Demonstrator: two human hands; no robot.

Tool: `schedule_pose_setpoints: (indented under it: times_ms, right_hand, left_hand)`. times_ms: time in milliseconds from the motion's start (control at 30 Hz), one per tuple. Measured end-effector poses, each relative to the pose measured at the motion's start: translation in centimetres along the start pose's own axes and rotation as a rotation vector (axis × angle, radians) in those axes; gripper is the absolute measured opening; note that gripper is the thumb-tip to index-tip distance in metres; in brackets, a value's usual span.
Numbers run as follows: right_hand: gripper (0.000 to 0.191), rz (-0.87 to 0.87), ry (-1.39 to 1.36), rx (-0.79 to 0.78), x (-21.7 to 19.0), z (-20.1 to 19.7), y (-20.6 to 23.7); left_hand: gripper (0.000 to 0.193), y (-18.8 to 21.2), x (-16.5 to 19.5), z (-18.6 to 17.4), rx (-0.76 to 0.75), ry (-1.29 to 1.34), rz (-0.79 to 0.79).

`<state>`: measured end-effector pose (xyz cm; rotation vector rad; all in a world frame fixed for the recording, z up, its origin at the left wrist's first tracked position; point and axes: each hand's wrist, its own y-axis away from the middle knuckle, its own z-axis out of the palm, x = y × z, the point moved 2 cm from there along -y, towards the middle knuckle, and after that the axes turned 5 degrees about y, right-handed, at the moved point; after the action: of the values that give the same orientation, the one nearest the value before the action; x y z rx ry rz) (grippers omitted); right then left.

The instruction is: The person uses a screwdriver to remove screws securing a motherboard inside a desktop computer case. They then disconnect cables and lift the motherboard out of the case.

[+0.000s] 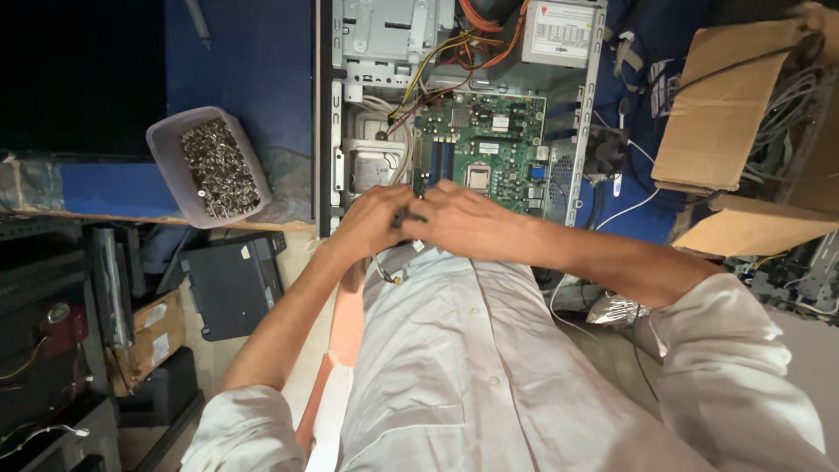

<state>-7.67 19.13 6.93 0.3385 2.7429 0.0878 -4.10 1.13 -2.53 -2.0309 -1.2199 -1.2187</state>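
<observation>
Blue-topped table (253, 79), dim workshop. Open desktop case (454, 96) lies on it, green motherboard (481, 149) exposed. Left hand (371, 218) and right hand (468, 218) meet at the case's near edge, both grips clenched on a small dark part (407, 217); kind unclear. Risk: a slip could scrape the rigid, densely pinned board or snag the thin wires (437, 52). Translucent plastic tub (210, 166) of shiny metal screws sits left.

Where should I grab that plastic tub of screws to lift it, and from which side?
Probably best to grip the plastic tub by its two long rims, coming from above. It sits open-topped and heaped with loose screws, and one end overhangs the table edge, so a level two-sided hold looks safest.
</observation>
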Motion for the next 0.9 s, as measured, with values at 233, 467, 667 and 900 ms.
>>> schedule_pose_setpoints:
  times_ms: [233,467,667,900]
  right_hand:
    - [0.031,-0.043,0.061,0.08,0.6,-0.5,-0.4]
    - [0.016,0.051,-0.058,-0.068,2.3,0.0,-0.7]
    - [0.035,-0.048,-0.118,0.036,2.8,-0.2,-0.6]
    - [0.03,0.045,-0.214,-0.069,3.8,0.7,-1.0]
  left_hand:
    - [0.025,0.1,-0.6,-1.2,-0.088,0.042,0.035]
    - [0.036,-0.3,-0.2,-0.9,-0.021,0.153,-0.083]
    - [0.025,-0.5,-0.7,-1.5,-0.103,0.094,0.022]
    - [0.027,-1.0,-0.9,-1.2,-0.05,-0.014,-0.099]
